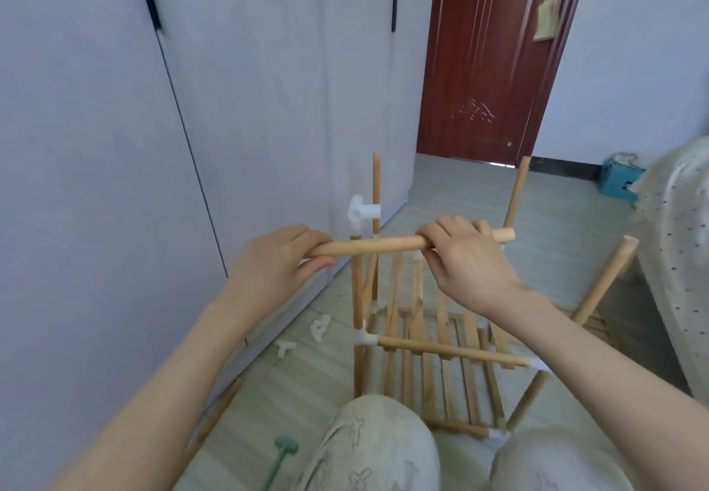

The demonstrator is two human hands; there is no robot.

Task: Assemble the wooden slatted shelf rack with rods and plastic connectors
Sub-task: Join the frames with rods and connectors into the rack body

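Observation:
I hold a wooden rod [383, 245] level in front of me, over the half-built rack [441, 348]. My left hand [280, 264] grips the rod's left end and my right hand [464, 256] grips it near the right end. The rack stands on the floor with several upright rods, slatted shelves and white plastic connectors at the joints. One white connector [360, 214] sits on top of the near-left upright, just behind the held rod. A slatted panel leans tilted inside the frame.
Two loose white connectors [320, 327] [286, 348] lie on the floor left of the rack. A green mallet [282, 456] and a spare rod [215, 421] lie at lower left. Grey wardrobe doors stand at the left, a red door behind, a bed edge at right.

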